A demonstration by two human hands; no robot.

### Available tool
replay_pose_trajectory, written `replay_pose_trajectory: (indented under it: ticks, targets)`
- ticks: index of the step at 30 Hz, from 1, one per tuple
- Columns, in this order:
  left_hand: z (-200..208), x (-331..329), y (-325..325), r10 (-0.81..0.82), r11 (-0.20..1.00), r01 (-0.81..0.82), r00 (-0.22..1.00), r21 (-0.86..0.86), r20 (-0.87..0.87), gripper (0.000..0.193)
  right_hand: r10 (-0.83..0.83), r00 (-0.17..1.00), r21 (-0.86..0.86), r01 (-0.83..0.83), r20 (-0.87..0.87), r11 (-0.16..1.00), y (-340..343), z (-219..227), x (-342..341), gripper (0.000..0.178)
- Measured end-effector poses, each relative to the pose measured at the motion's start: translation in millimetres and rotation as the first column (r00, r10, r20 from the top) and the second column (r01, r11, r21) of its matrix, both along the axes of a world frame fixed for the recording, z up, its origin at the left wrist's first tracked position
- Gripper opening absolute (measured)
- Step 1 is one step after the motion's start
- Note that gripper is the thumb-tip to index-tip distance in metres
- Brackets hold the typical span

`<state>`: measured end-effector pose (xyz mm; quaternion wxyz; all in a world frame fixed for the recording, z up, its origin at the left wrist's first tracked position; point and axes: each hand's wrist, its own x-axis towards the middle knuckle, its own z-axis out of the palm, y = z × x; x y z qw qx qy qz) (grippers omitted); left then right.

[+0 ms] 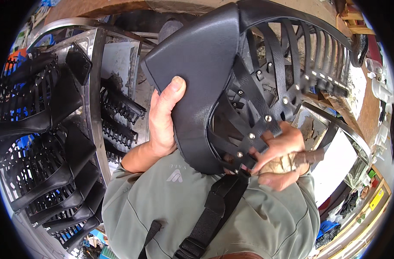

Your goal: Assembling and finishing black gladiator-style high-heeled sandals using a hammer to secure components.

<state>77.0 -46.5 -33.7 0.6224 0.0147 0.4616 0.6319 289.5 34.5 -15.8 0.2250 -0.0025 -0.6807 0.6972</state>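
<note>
Metal rack [95, 86] stands left; left hand [163, 108] clamps the black panel [201, 69] by its left edge, right hand [288, 144] a wrapped handle [283, 164]; a slip could scar the panel.

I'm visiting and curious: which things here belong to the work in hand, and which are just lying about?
In hand:
- black leather piece with studded straps, gripped by the left hand
- blurred wrapped object, in the right hand

Lying about:
- other black pieces, at left
- white sheet, at right
</note>
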Motion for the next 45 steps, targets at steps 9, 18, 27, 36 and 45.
replay_pose_trajectory:
  ticks: [9,18,27,36,45]
  targets:
    - [-16,-22,13,0.002,0.987,0.030,0.979,0.156,-0.202,0.054,-0.232,0.964,0.031,0.230,0.129,0.973,21,-31,1,0.021]
    - [22,-38,32,0.235,0.839,-0.126,0.961,0.530,-0.144,0.055,-0.895,0.429,0.981,0.085,0.122,0.174,161,-19,9,0.037]
    - [-3,-53,30,0.142,0.810,0.022,0.962,0.585,-0.233,0.074,-0.217,0.975,0.283,0.195,0.048,0.939,57,3,-23,0.056]
    - [12,-34,40,0.250,0.742,0.048,0.905,0.669,-0.343,0.076,-0.632,0.739,0.197,0.672,-0.234,0.713,-1,15,-77,0.022]
    - [17,-37,39,0.016,0.547,0.003,1.000,0.837,-0.014,0.076,-0.567,0.777,0.266,0.627,-0.273,0.732,0,10,-80,0.024]
